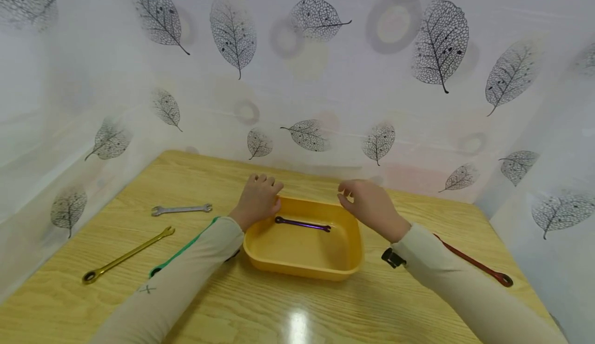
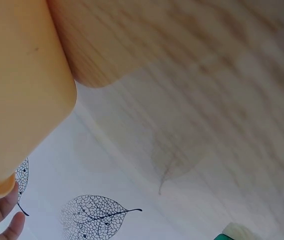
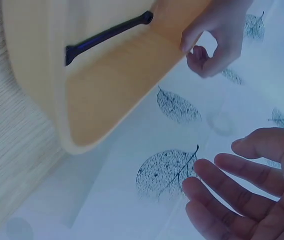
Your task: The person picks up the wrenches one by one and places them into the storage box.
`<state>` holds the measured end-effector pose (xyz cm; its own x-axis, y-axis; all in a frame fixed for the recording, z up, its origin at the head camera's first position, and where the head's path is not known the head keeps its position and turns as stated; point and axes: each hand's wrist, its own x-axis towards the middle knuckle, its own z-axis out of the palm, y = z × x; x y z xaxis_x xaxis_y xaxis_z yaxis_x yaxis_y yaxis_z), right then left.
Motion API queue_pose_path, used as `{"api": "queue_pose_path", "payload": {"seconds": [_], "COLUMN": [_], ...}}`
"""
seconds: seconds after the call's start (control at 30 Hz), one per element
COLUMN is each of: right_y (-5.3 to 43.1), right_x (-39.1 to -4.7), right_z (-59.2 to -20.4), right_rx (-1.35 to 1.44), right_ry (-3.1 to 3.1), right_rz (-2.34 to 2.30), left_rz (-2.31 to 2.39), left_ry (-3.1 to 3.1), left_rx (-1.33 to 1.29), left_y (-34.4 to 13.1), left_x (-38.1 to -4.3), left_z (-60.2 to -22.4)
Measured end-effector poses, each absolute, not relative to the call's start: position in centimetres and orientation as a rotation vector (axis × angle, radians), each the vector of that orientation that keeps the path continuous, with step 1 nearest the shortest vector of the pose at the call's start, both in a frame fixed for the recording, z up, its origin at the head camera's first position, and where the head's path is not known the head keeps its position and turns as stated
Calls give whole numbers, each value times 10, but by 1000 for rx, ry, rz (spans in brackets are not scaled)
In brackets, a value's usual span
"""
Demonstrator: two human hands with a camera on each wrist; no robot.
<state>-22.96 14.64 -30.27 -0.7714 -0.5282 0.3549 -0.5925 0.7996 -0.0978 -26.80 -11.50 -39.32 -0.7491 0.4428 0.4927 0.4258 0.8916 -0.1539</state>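
A yellow plastic bin [image 1: 297, 270] sits on the table with a purple combination wrench [image 1: 302, 224] lying inside it. My left hand [image 1: 258, 199] pinches the bin's far left rim, thumb on the inner side and fingers outside; the right wrist view shows this left hand [image 3: 219, 40] too. Only a few left fingertips [image 2: 13, 225] appear in the left wrist view, beside the rim. Over the far right corner, my right hand [image 1: 372, 204] hovers apart from the bin and holds nothing. Its fingers are loosely bent and spread in the right wrist view [image 3: 246, 195].
Left of the bin lie a silver open-end wrench [image 1: 182, 209], a gold wrench [image 1: 128, 255] and a green wrench [image 1: 183, 248] partly under my left sleeve. A red wrench [image 1: 479, 264] lies right, partly behind my right forearm. A leaf-patterned curtain [image 1: 307, 86] borders the wooden table [image 1: 260, 313].
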Motion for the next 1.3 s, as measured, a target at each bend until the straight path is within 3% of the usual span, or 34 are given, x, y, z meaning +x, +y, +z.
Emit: {"api": "queue_pose_path", "payload": {"seconds": [0.7, 1.3], "right_y": [217, 247], "right_x": [-230, -235], "right_z": [-306, -341], "right_rx": [647, 624], "right_ry": [-2603, -2412], "right_rz": [345, 238], "left_rz": [19, 3], "left_ry": [-2528, -2534], "left_rx": [-649, -649], "left_y": [-114, -116], "left_x": [-269, -268], "left_z": [-393, -393]}}
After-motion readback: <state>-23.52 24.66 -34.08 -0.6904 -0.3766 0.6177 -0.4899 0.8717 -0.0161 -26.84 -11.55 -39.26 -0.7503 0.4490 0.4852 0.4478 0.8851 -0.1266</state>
